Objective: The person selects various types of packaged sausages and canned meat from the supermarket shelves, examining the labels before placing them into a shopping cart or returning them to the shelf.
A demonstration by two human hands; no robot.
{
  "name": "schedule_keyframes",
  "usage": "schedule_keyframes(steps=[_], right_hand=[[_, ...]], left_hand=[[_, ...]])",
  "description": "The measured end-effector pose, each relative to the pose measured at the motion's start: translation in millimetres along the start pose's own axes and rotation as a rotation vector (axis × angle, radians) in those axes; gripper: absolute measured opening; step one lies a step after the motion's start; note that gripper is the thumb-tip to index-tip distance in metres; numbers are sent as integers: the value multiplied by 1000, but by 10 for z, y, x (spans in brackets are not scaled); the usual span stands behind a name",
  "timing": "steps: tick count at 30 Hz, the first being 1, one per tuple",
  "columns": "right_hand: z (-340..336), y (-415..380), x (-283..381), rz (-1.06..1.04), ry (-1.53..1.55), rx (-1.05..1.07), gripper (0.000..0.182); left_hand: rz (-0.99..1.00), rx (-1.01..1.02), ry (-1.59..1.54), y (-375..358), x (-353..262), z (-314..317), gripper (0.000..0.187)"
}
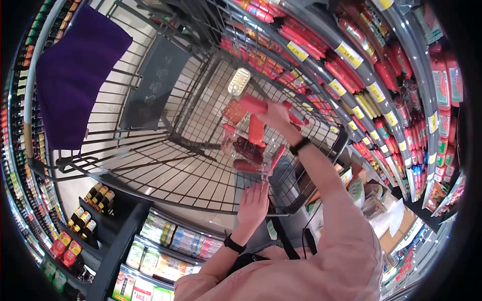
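Note:
My right hand [275, 116] is inside a wire shopping cart [150, 178], its fingers closed around a red packet [252, 105]. Beneath and beside it lie an orange-red packet [256, 130], a speckled reddish pack [233, 111] and a clear-wrapped pack of dark red sausages [249, 150]. A pale gold, flat tin [239, 82] rests farther in. My left hand [254, 204] is at the near side of the cart, fingers stretched out by the rim, below another red sausage-like pack [248, 166]. It holds nothing I can see.
Shelves of red packaged goods [346, 75] with yellow price tags line the right. A purple cloth [78, 72] hangs over the cart's handle end at left. Bottles [103, 196] and cans [150, 261] stand on a lower display near me.

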State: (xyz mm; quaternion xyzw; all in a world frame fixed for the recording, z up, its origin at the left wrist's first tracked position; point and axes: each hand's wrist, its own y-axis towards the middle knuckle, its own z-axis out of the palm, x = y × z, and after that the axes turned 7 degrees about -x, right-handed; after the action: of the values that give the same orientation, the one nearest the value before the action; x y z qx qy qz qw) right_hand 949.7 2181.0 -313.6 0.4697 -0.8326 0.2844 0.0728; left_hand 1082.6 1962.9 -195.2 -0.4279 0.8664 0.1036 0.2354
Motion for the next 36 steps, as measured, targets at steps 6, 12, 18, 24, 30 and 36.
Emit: schedule_keyframes(steps=[6,12,18,24,30,36], right_hand=[[-476,-853,-129,361,1556,1167,43],[-381,-1107,191,177,1080,1236,40],[765,-478,-154,189,346,293,81],[1299,-258,9,409,20,26,98],[80,-621,-216,177,868,480,67],[-1710,-1998,-549,77,1931,705,30]], left_hand=[[-822,-424,-899,272,-43,-129,40],[-1152,-172,-1349,597,196,-431,37],[-913,-570,-1222,412,249,-416,52],[-973,-518,-1347,475,157,-556,54],[-954,-330,-1354,515,-218,-768,55],[-873,-360,-1365,684,-714,-1190,47]])
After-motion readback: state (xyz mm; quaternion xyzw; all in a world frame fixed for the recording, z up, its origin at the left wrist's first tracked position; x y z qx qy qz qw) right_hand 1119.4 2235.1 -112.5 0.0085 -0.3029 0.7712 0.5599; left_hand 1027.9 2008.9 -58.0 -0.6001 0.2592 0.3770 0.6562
